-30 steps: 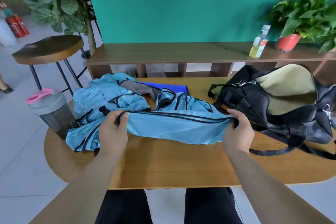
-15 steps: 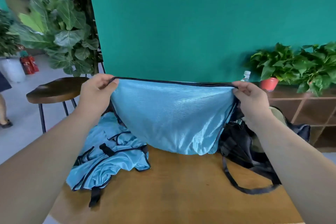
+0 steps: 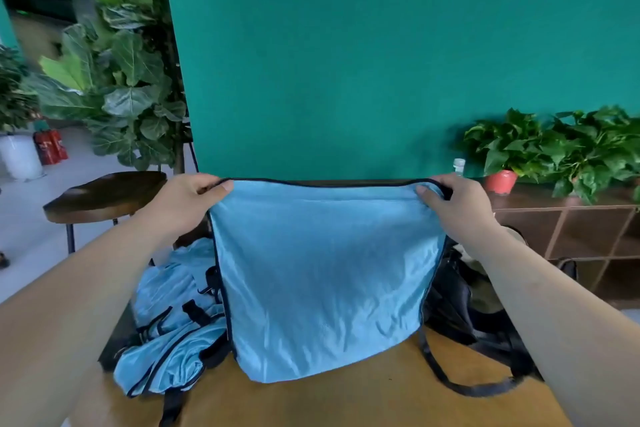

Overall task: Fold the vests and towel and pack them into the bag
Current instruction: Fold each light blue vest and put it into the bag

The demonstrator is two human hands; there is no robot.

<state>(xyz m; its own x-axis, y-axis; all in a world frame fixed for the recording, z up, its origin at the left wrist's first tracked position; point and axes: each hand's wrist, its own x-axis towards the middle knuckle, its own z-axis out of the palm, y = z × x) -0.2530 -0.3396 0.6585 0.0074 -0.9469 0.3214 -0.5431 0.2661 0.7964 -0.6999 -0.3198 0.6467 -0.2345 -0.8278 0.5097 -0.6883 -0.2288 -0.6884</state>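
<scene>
A light blue vest with dark trim hangs in the air in front of me, its lower edge near the wooden table. My left hand pinches its top left corner and my right hand pinches its top right corner, stretching the top edge flat. More light blue vests lie crumpled in a heap on the table at the left. The black bag sits on the table at the right, mostly hidden behind the vest and my right arm. The towel is hidden from view.
A round wooden stool stands at the left beyond the table. A low wooden shelf at the right carries a potted plant and a small bottle. A tall leafy plant and a green wall stand behind.
Both hands lifted the vest off the table and now hold it hanging by its top corners. Over the last half second it spread wider and hangs longer.
</scene>
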